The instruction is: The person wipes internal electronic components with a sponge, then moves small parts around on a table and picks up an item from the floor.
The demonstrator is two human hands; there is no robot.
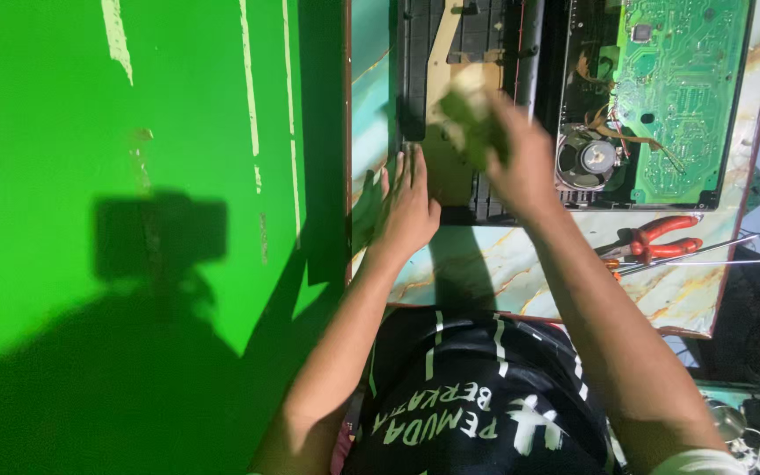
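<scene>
The left hand (408, 207) lies flat and open, fingers together and stretched forward, on the marbled table (485, 268) right at the near left corner of the opened black device (477, 97), its fingertips touching the device's lower edge. The right hand (521, 163) is over the middle of the device, motion-blurred, with its fingers curled around a pale greenish wad, perhaps a cloth (468, 114), pressed against a tan panel (450, 53) inside the casing; how tightly it grips cannot be told through the blur. The table is narrow: its left edge runs just beside the left hand, against the green wall (134, 132), leaving almost no room on that side. The near edge lies close to the person's body, with a bare strip of tabletop between it and the device. To the right, a green circuit board (679, 88) and a small round speaker (593, 158) fill the open casing nearly to the table's right edge. Red-handled pliers (657, 242) and thin metal rods (697, 259) lie on the near right strip, well apart from both hands. The device's far end is cut off by the top of the frame, and the objects at the lower right corner are too dark to make out.
</scene>
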